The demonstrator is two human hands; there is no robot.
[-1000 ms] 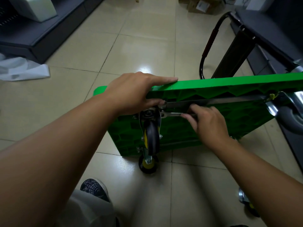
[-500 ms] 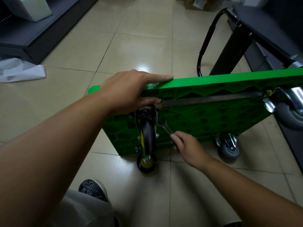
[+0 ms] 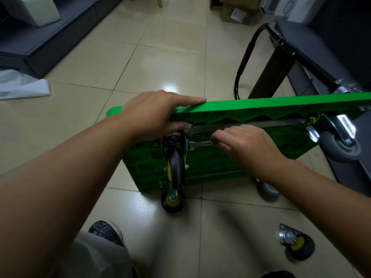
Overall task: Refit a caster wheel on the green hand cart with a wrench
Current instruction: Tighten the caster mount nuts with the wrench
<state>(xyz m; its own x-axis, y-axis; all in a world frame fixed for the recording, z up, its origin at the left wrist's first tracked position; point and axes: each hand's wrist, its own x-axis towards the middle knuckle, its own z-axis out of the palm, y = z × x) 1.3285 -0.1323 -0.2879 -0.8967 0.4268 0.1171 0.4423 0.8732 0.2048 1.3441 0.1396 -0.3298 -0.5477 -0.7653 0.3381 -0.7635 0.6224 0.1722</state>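
Left of the left hand a white sheet lies by a dark low shelf, brown boxes sit far beyond the right hand, and a shoe shows below the left hand.

Both my bare arms reach forward, hands close together.
My left hand clasps the cart edge, forefinger straight on top, thumb beneath; my right hand, fingers curled, grips the wrench.

Bare forearms; pale grey trousers, dark web-patterned shoe
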